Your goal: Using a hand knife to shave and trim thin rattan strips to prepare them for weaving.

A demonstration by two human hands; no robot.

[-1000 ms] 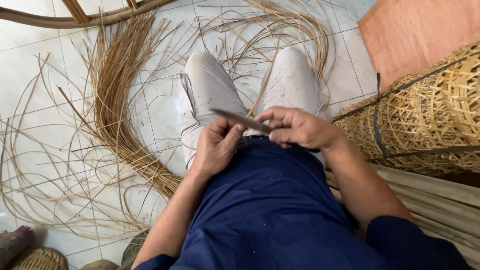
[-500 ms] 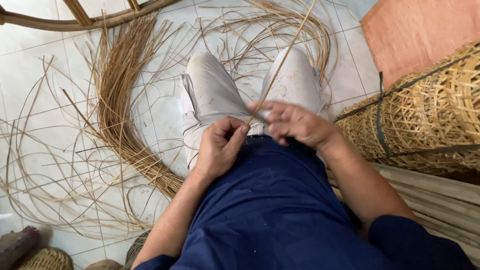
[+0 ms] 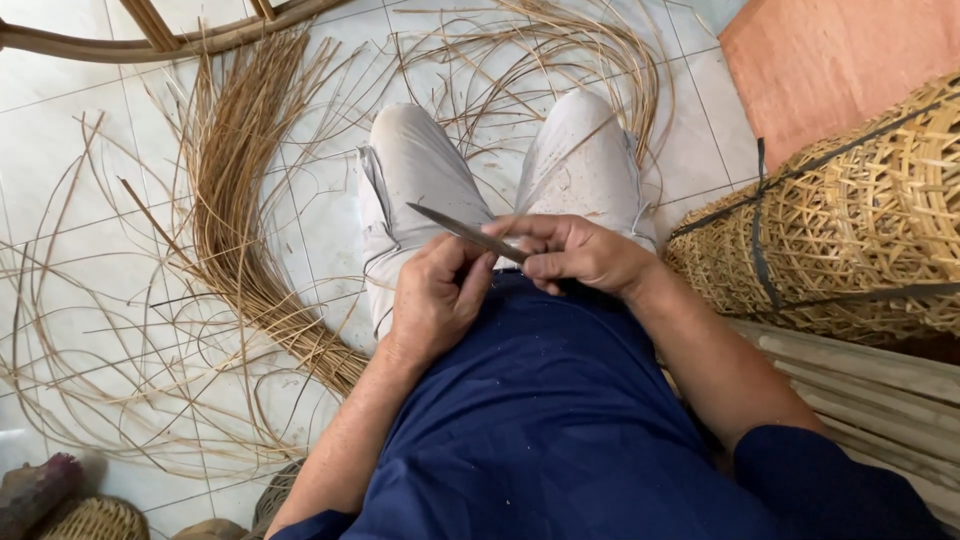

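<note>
Right hand point(image 3: 580, 255) at frame centre, fingers closed on knife point(image 3: 468, 233), blade pointing up-left over lap. Left hand point(image 3: 435, 300) just below, fingers curled, thumb touching blade. Cane strips point(image 3: 235, 200) on floor, left. Woven basket point(image 3: 850, 240) at right.

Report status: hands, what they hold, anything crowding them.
Left hand and right hand both closed on a thin knife blade over the lap. Cane strips on floor, woven baskets beside; neither obstructs.

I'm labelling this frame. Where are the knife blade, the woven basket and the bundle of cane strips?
knife blade point(image 3: 455, 229): head view, middle of the bare blade.
woven basket point(image 3: 860, 235): head view, its woven side wall.
bundle of cane strips point(image 3: 235, 215): head view, thick curved middle.
</note>
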